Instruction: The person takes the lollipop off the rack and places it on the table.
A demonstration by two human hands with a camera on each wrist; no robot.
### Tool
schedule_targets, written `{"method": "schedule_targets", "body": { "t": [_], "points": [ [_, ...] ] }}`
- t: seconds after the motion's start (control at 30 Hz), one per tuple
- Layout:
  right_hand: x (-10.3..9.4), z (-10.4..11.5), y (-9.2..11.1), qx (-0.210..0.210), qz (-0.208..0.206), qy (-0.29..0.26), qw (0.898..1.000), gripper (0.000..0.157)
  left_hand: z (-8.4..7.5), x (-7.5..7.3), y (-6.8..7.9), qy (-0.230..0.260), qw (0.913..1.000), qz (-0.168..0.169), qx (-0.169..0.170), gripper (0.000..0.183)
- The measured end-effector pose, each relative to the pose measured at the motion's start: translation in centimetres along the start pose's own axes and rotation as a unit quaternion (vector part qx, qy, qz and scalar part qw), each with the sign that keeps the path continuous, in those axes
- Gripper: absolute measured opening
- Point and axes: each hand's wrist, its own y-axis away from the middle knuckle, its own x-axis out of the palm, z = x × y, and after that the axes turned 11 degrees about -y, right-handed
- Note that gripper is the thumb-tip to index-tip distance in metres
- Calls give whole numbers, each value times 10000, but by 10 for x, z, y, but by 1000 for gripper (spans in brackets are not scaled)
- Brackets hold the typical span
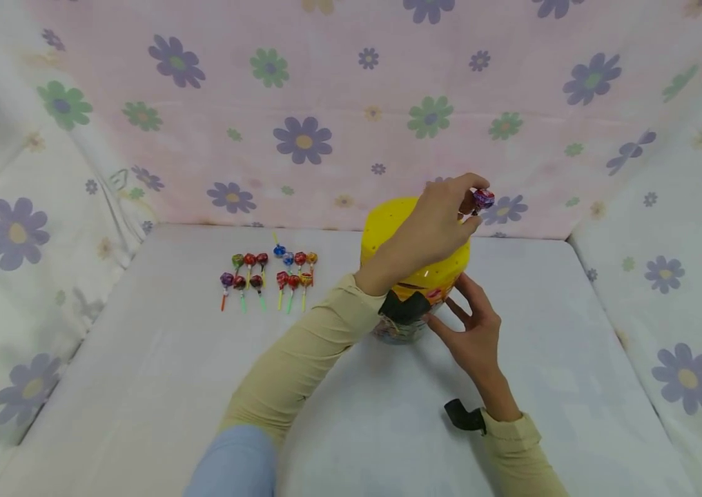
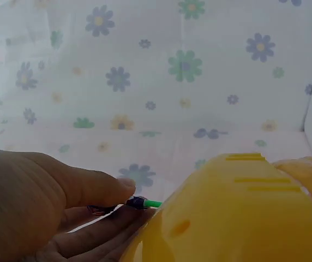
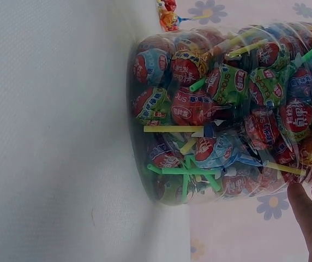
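Note:
My left hand [image 1: 436,222] reaches over the yellow lid [image 1: 383,222] of a clear plastic jar [image 1: 395,334]. Between thumb and fingers it pinches a lollipop [image 1: 484,199] in a purple and red wrapper, held beyond the lid's right side. The left wrist view shows the green stick of this lollipop [image 2: 153,204] close beside the lid [image 2: 243,213]. With thumb and fingers spread around the jar's right side, my right hand [image 1: 473,339] holds it. Many wrapped lollipops [image 3: 191,103] fill the jar, which stands upright on the table.
Left of the jar, several lollipops lie on the white table [image 1: 139,359] in two groups, a left group [image 1: 250,260] and a right group [image 1: 293,281], each in two rows. One blue lollipop [image 1: 279,251] lies with its stick pointing backward. Flowered cloth [image 1: 301,141] hangs behind and at both sides.

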Motion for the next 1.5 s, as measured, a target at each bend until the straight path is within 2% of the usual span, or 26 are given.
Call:
{"method": "schedule_targets", "body": {
  "t": [0.13, 0.23, 0.33, 0.43, 0.63, 0.77, 0.9, 1.1, 1.23, 1.37, 1.5],
  "points": [
    [0, 0, 1, 22, -18, 4, 10000, 85, -2, 3, -5, 67, 9999, -136, 11, 32],
    [0, 0, 1, 7, -17, 36, 10000, 85, -1, 5, -7, 192, 9988, -433, 79, 28],
    [0, -1, 2, 3, -9, 73, 10000, 85, 0, 5, -7, 668, 9940, -844, 186, 27],
    [0, 0, 2, -12, 7, 128, 9999, 85, -1, -2, -3, 1189, 9840, -1277, 372, 30],
    [0, 2, 1, -39, 43, 168, 9998, 86, 2, -27, 18, 1859, 9616, -1892, 704, 36],
    [1, 2, 1, -70, 69, 216, 9997, 86, 15, -43, 36, 2092, 9485, -2233, 815, 36],
    [0, 1, 0, -74, 104, 191, 9997, 86, 35, -56, 54, 2106, 9405, -2554, 761, 35],
    [1, 2, 0, -22, 100, 190, 9998, 86, 75, -64, 83, 2128, 9339, -2851, 361, 35],
    [2, 2, -1, 38, 65, 226, 9997, 86, 105, -57, 104, 2119, 9327, -2908, -239, 35],
    [6, 12, -2, 77, 47, 256, 9996, 83, 137, -35, 125, 2179, 9322, -2709, -1004, 36],
    [9, 23, -3, 25, 66, 268, 9996, 79, 169, 1, 144, 2176, 9309, -2381, -1714, 37]
  ]
}}
